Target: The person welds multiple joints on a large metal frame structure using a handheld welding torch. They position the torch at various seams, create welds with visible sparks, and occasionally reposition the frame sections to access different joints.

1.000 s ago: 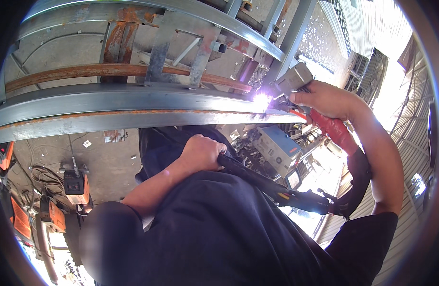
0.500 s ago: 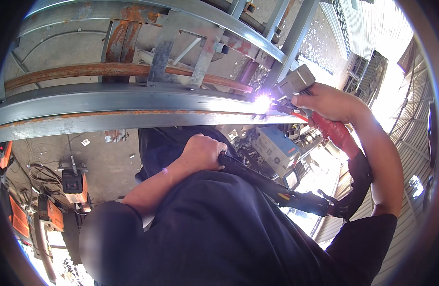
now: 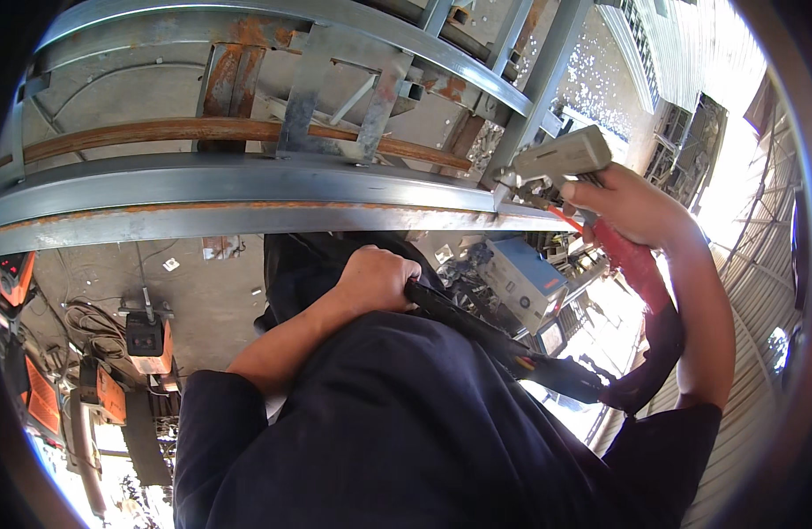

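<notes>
My right hand (image 3: 639, 204) is closed around a welding torch (image 3: 560, 157) with a grey body and a red-wrapped lower part. Its nozzle sits close to the steel beam (image 3: 335, 185) near an upright steel tube (image 3: 540, 93); whether it touches cannot be made out. No arc shows there. In front of my body, my left hand (image 3: 377, 280) grips the black-wrapped cable (image 3: 459, 322), which loops right and up to the torch. A rusty seam runs along the beam's near side.
Beyond the beam lies more steel framing, with a cut-out plate (image 3: 304, 97) and a rusty bar (image 3: 185, 130). A blue-grey machine box (image 3: 522, 278) stands below the beam. Orange-black machines (image 3: 148, 344) and coiled cables (image 3: 97, 326) occupy the floor at left. Corrugated sheeting (image 3: 745, 353) rises at right.
The bright purple-white arc at the nozzle has gone out. My right hand and the torch have shifted slightly right, while my left hand keeps its hold on the cable.
</notes>
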{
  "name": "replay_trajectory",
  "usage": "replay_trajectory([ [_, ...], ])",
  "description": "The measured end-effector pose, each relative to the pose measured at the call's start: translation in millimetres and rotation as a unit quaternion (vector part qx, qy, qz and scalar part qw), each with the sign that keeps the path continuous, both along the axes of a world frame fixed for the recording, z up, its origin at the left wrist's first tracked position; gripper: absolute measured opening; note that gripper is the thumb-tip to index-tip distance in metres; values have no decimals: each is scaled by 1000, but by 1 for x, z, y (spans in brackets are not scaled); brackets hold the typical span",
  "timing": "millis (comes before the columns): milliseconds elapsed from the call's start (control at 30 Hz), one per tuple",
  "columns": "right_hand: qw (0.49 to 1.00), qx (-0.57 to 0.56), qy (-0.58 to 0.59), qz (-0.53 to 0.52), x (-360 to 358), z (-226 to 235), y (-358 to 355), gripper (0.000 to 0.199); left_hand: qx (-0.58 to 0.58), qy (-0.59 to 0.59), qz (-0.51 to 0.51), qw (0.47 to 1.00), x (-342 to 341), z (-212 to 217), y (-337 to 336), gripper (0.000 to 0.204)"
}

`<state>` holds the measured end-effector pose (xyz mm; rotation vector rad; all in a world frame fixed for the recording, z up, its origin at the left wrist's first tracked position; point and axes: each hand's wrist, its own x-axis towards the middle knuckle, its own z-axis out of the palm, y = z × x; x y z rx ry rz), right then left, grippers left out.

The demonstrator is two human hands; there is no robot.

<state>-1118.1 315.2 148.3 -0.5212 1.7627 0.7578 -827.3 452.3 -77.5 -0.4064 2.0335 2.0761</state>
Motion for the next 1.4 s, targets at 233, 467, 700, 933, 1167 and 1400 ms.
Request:
replay_trajectory([
  [233, 967, -220, -16, -129, 4, 55, 42, 51, -75, -34, 21, 996, 4, -4, 7, 33],
  [467, 898, -360, -42, -248, -20, 51, 185, 47, -147, -98, -27, 984, 12, -25, 34, 36],
  [700, 879, -405, 31, -249, -18, 10, 297, 42, -206, -137, -84, 965, 10, -37, 75, 33],
  [933, 813, -529, -5, -241, -26, -48, 372, 62, -268, -176, -76, 944, 32, -59, 122, 20],
  [1167, 783, -584, -45, -208, -22, -72, 391, 64, -299, -217, -104, 923, 51, -60, 141, 27],
  [1400, 783, -594, -31, -184, -19, -81, 396, 66, -319, -221, -113, 915, 53, -65, 152, 25],
])
